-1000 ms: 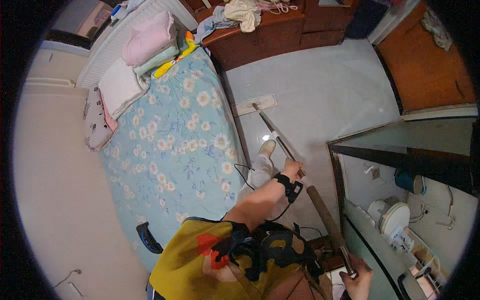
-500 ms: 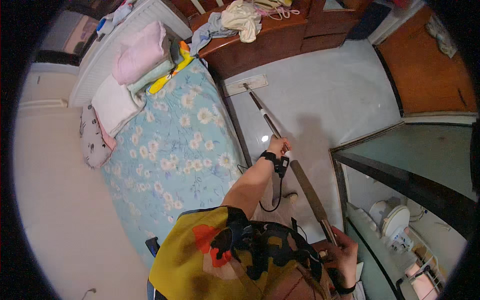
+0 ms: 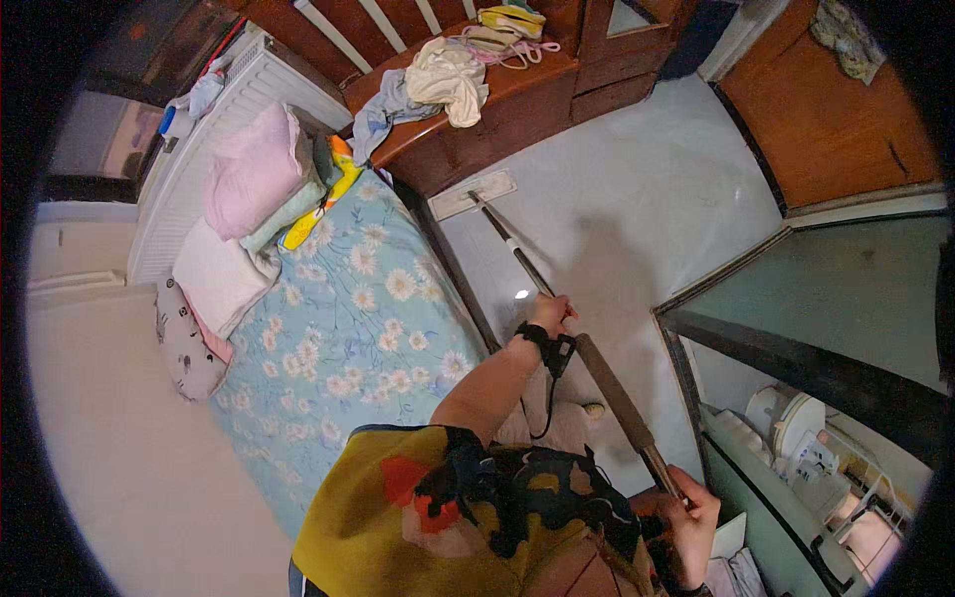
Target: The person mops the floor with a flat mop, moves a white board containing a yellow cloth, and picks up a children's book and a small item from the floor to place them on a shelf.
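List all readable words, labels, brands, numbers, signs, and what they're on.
None readable.
Long-handled mop with flat white rectangular head: no legible marking.
Black boxy wrist-strapped device: too small to tell.
Pale grey fabric pillow with small dark prints: too blurred to tell whether any are letters.

Floor (image 3: 686, 159): pale, glossy; mop pad (image 3: 497, 186) flat on it, just beside the bed (image 3: 323, 363). Bed: blue floral sheet, pillows and yellow cloth (image 3: 325, 211) at far end. Wooden bench (image 3: 527, 119): cream cloth (image 3: 448, 80), grey-blue cloth (image 3: 381, 121).
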{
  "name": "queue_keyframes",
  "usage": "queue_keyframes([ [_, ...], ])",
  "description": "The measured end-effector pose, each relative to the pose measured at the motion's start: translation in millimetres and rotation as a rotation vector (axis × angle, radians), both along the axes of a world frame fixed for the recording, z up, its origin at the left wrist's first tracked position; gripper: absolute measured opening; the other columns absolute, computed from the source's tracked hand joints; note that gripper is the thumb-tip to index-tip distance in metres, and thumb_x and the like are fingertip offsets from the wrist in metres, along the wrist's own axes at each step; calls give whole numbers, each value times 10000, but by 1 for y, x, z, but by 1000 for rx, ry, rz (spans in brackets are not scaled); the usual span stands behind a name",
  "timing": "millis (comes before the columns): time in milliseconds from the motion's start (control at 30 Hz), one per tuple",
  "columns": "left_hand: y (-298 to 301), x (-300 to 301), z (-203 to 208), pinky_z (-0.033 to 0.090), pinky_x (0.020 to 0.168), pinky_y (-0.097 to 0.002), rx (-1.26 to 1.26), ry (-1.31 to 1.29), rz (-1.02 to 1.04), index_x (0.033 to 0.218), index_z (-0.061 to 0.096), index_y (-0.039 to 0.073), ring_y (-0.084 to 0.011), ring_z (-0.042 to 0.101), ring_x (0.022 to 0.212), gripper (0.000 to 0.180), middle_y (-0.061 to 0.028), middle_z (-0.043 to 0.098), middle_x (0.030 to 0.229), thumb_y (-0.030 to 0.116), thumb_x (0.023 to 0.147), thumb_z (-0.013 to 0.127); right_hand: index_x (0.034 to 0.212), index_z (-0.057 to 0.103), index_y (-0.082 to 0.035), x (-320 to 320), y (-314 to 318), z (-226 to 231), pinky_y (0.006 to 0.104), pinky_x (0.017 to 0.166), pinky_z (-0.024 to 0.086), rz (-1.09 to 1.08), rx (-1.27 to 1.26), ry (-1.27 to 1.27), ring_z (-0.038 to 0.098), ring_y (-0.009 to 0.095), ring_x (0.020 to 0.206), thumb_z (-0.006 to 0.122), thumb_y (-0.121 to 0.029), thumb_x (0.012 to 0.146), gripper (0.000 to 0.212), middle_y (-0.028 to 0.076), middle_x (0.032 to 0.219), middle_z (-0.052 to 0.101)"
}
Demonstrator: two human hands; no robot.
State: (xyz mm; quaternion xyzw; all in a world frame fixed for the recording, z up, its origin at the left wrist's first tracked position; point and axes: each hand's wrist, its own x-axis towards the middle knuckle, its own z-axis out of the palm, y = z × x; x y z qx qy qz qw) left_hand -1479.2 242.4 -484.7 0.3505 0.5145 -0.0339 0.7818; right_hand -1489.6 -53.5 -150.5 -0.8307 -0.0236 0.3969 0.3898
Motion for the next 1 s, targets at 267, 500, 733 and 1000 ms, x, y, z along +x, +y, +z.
queue_keyframes([
  [267,-16,42,-62,377,615,-341,1280,-155,-1452,838,500,79,-149,490,651,173,-77,525,657,242,831,442,1034,553,73,6,-5,17,231,526,391,-38,-12,-133,511,88,620,555,-41,725,329,65,761,593],
  [500,-58,120,-56,247,475,-358,1467,5,-1616,511,325,118,-169,258,474,352,-4,294,516,199,836,432,1042,570,42,-1,-6,15,207,478,366,-331,51,-97,477,76,532,638,-142,713,383,80,727,608],
  [733,-29,160,-40,400,671,-447,1266,-89,-1473,793,510,24,-243,505,636,227,-112,512,656,215,720,609,1114,511,35,7,55,55,175,384,303,-295,-74,-69,430,53,444,556,-24,771,351,84,755,612],
  [1000,-13,74,52,432,582,-363,816,-802,-423,775,523,40,-279,535,651,222,-146,558,726,127,656,690,948,526,35,58,12,156,352,864,364,481,-181,-787,501,243,956,462,-159,828,237,217,1155,469],
])
